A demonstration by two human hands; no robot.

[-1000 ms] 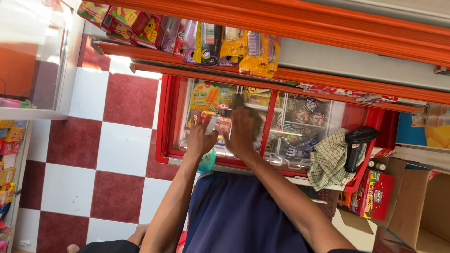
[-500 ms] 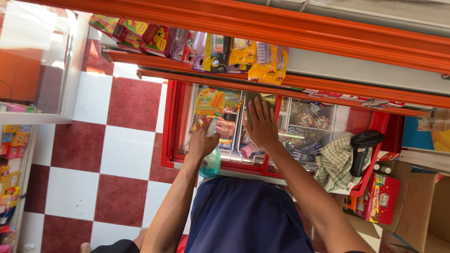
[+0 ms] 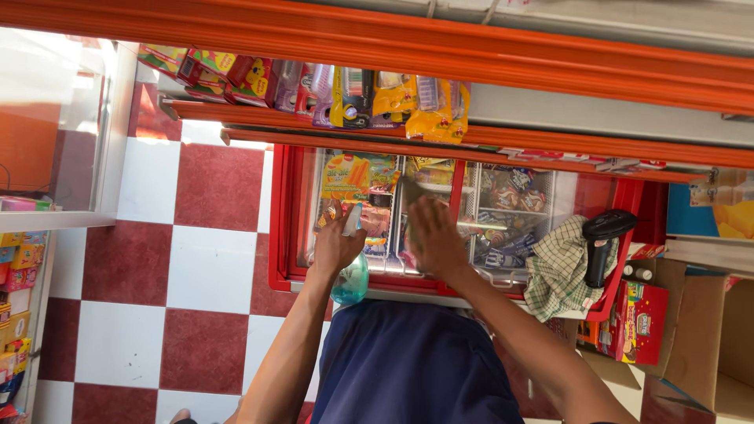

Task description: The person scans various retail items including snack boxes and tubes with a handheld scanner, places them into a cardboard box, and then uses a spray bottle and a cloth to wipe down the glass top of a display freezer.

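Item: spray bottle [image 3: 350, 275], teal, at the near edge of the red freezer chest [image 3: 276, 228]. Left hand [image 3: 336, 245], fingers wrapped round its neck. Right hand [image 3: 434, 235], fingers spread flat on the glass lid [image 3: 503, 212]. Risk: leaning weight could strain or crack the glass; spray could drip to the floor.

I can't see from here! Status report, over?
Left hand gripping spray bottle. Right hand flat on freezer lid. Checked cloth lying beside, apart.
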